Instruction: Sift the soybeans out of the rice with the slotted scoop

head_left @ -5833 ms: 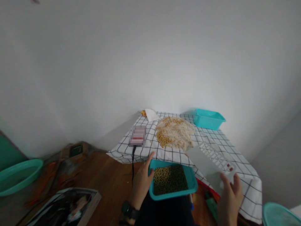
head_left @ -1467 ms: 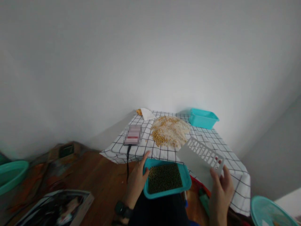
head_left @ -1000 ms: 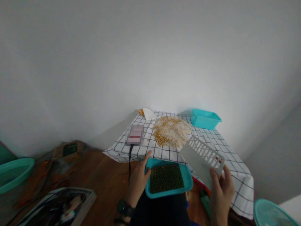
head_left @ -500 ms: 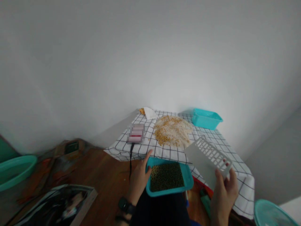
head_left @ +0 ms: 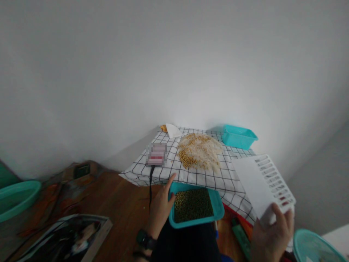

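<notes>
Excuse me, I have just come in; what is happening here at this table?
A person's left hand lies along the left side of a turquoise tray, thumb at the rim. The tray holds dark green and yellowish beans. The right hand grips a white slotted panel, tilted, to the tray's right. On the checked cloth, more yellowish beans lie spread out, with a turquoise tub at the back right.

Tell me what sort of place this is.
Probably a room in someone's home, judging by the wooden floor, the checked tablecloth and the green basin off to the left.
</notes>
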{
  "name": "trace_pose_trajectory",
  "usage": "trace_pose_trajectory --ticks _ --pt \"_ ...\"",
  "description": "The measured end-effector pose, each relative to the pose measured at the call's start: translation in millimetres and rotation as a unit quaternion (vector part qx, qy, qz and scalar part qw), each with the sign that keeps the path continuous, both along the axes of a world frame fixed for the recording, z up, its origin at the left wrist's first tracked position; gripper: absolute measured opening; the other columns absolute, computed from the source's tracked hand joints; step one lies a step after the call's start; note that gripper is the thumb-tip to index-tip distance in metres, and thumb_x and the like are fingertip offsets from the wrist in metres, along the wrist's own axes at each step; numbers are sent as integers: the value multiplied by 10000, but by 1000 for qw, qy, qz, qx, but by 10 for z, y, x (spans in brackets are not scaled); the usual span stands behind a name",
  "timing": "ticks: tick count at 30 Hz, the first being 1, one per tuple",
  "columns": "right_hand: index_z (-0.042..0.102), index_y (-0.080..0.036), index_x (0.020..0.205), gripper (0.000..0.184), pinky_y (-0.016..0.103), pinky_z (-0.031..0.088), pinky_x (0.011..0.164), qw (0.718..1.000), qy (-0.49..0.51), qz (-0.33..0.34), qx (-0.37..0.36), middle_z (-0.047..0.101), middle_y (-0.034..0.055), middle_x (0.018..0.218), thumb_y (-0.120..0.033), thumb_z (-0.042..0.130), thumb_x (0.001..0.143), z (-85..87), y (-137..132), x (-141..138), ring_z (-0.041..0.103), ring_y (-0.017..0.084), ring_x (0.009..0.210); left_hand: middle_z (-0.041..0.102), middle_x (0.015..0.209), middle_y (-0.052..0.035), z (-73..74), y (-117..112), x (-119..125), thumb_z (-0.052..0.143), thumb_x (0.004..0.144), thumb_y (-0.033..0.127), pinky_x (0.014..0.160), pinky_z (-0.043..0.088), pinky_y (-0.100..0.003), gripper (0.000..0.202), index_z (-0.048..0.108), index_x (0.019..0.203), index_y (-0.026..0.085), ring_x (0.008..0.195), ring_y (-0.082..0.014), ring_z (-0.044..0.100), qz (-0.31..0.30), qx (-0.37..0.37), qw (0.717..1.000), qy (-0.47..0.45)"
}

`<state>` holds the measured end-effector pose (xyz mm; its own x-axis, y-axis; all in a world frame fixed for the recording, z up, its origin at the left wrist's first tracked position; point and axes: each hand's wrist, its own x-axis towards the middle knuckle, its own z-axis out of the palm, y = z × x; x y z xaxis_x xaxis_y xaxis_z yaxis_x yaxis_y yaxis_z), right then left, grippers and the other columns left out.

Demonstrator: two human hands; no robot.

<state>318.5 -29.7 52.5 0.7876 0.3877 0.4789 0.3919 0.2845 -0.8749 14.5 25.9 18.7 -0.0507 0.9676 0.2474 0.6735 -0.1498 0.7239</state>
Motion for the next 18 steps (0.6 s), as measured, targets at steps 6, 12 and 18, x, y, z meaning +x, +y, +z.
trace_pose_trajectory --ticks 6,12,18 --pt "716 -185 882 363 587 317 1028 994 -88 0 -69 546 119 1080 -284 639 541 -234 -36 194 476 403 1138 673 1165 -64 58 -13 11 427 860 160 987 466 -360 662 334 1504 280 1077 -202 636 4 -6 1000 3" --pt "684 -192 986 369 498 463 863 996 62 67 -23 597 110 1054 -387 655 673 -126 20 -15 525 349 1070 639 1249 -91 56 -18 8 406 868 159 1046 426 -384 646 336 1504 247 1187 -214 593 -10 0 1000 -5" --pt "594 -203 1134 446 355 492 819 976 170 135 -10 628 61 1052 -468 637 777 24 133 -291 592 229 946 662 1222 -63 39 -15 -3 425 867 159 1007 458 -383 663 317 1507 292 1114 -208 629 -8 -2 1000 -7"
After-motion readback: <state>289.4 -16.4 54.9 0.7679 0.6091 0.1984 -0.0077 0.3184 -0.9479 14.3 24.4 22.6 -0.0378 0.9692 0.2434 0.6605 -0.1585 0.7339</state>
